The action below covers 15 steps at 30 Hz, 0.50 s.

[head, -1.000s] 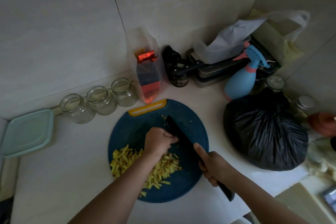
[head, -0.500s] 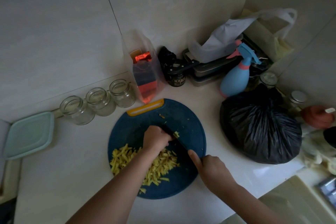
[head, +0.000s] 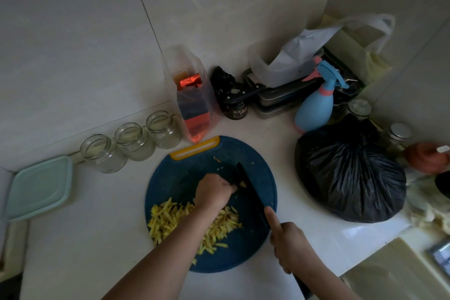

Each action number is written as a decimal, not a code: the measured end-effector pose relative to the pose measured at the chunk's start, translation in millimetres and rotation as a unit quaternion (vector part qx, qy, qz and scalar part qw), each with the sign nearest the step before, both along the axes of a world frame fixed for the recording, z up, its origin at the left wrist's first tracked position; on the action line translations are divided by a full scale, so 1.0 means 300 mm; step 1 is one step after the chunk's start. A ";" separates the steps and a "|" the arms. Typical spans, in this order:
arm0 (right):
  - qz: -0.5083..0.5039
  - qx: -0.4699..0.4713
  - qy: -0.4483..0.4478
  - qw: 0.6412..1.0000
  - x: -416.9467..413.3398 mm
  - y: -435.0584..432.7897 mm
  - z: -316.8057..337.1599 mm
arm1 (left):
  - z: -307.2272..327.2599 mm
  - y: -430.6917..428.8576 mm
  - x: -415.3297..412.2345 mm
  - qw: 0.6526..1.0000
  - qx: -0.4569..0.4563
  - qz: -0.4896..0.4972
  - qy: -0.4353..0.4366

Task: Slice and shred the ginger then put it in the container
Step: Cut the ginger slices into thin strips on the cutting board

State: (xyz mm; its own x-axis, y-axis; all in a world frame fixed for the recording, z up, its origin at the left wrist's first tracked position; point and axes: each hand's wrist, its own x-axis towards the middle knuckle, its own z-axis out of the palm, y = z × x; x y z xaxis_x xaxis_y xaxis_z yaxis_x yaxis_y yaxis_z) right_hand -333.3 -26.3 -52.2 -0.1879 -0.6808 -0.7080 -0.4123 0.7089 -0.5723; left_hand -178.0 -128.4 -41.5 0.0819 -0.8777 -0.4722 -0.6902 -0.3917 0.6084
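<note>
My left hand (head: 215,190) curls on the ginger nub (head: 242,184); my right hand (head: 289,243) grips the knife (head: 250,192), forefinger along its spine. Thin straight cuts, I reckon, fingertips tucked, clear of the shreds (head: 170,219) at seven o'clock.

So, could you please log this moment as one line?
shredding | left hand holds ginger | right hand grips knife | shreds on cutting board
</note>
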 end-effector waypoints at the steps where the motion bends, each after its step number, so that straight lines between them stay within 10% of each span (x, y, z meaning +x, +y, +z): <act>1: -0.007 0.010 -0.007 1.000 -0.006 0.001 0.000 | -0.005 0.001 0.001 1.000 -0.002 0.004 0.002; 15: 0.090 0.002 0.032 0.995 -0.013 0.002 0.046 | -0.028 0.004 0.001 0.995 -0.036 -0.027 0.086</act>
State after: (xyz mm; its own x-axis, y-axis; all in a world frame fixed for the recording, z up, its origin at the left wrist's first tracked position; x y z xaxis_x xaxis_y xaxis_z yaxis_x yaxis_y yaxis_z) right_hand -337.1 -25.6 -38.3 -0.1072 -0.7048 -0.7012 -0.5680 0.6223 -0.5386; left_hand -177.8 -127.1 -49.8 -0.0421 -0.9106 -0.4112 -0.5922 -0.3087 0.7443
